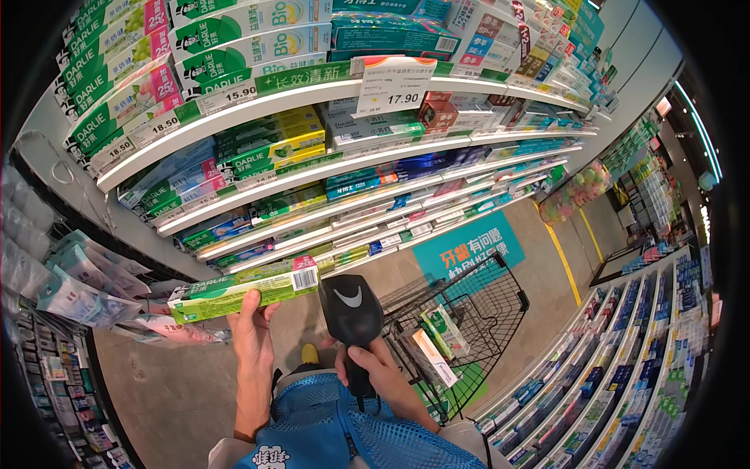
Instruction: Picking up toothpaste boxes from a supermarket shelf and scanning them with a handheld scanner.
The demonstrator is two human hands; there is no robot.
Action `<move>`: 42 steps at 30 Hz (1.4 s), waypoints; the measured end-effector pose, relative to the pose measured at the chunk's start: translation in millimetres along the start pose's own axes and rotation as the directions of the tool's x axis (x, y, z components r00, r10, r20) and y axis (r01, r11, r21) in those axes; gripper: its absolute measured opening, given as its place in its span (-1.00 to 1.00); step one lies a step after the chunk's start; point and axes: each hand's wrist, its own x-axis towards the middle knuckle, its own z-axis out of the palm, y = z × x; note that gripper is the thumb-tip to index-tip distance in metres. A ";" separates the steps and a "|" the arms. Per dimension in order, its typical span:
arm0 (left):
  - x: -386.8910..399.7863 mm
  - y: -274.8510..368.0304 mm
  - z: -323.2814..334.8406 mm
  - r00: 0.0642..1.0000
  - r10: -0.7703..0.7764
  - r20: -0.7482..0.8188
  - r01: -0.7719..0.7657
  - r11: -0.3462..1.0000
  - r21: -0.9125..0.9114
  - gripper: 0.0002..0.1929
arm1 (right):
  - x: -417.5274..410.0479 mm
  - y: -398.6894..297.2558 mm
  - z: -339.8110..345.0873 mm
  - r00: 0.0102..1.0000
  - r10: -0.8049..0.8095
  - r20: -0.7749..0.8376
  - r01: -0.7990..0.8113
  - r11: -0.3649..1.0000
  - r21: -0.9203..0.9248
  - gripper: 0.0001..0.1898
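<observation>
My left hand grips a green Darlie toothpaste box from below, thumb on its near face. The box is held out level in front of the shelves, its barcode end turned to the right. In my right hand is a black handheld barcode scanner, held by its handle. The scanner's head sits just right of the box's barcode end; whether the two touch, I cannot tell. Below my hands a blue mesh vest covers my front.
Curved white shelves of toothpaste boxes rise ahead, with price tags along their edges. A black wire shopping cart at my right holds several boxes. More stocked shelves stand at far right. Plastic-wrapped packs hang at left.
</observation>
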 end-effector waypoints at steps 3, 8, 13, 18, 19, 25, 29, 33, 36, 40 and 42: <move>0.0 0.2 1.2 1.000 -0.003 -0.006 0.003 1.000 -0.007 -0.59 | -0.7 -1.7 3.6 1.000 0.001 -0.003 -0.001 1.000 -0.016 -0.64; 0.7 -0.5 2.3 1.000 -0.014 -0.006 0.014 1.000 -0.017 -0.60 | -0.6 -4.4 6.9 0.997 -0.011 -0.082 0.009 1.000 -0.030 -0.63; 0.7 -2.2 0.4 1.000 -0.016 -0.002 0.016 1.000 -0.018 -0.61 | -2.6 -4.4 3.7 1.000 -0.001 -0.031 0.000 1.000 -0.031 -0.64; -2.4 -2.0 1.0 0.999 0.005 0.041 -0.005 1.000 -0.003 -0.59 | -1.9 -3.9 6.3 1.000 0.007 0.021 -0.006 0.999 -0.045 -0.65; -3.0 -2.6 1.9 0.999 0.004 0.051 -0.003 1.000 -0.010 -0.58 | -1.9 -4.6 7.4 0.999 0.033 0.014 -0.033 0.998 -0.049 -0.65; -1.9 -8.2 5.6 0.999 0.028 0.018 -0.028 1.000 0.006 -0.56 | 1.4 -6.1 8.2 0.999 0.050 0.016 -0.049 0.998 -0.048 -0.66; -1.6 -5.5 -0.6 0.999 0.049 0.008 -0.049 0.999 0.013 -0.56 | 2.9 -8.3 13.4 0.999 0.050 0.016 -0.049 0.998 -0.027 -0.68; -4.7 -6.6 -7.9 1.000 -0.031 -0.004 0.031 0.997 -0.073 -0.53 | 0.6 -14.2 18.8 0.962 -0.070 -0.265 0.071 0.997 -0.006 -0.76; -7.4 -13.5 -4.8 0.997 -0.058 0.053 0.063 0.993 -0.096 -0.51 | 3.5 -3.7 -9.7 0.873 -0.206 -0.442 0.175 0.978 -0.111 -0.70; -22.4 -13.9 0.2 0.993 -0.026 0.114 0.037 0.995 -0.097 -0.52 | 23.8 2.4 -19.7 0.790 -0.221 -0.572 0.231 0.971 -0.056 -0.76; -30.5 -11.0 -0.7 0.976 -0.042 0.212 0.033 0.998 0.044 -0.54 | 23.3 18.9 -46.8 0.808 -0.079 -0.584 0.154 0.985 0.079 -0.72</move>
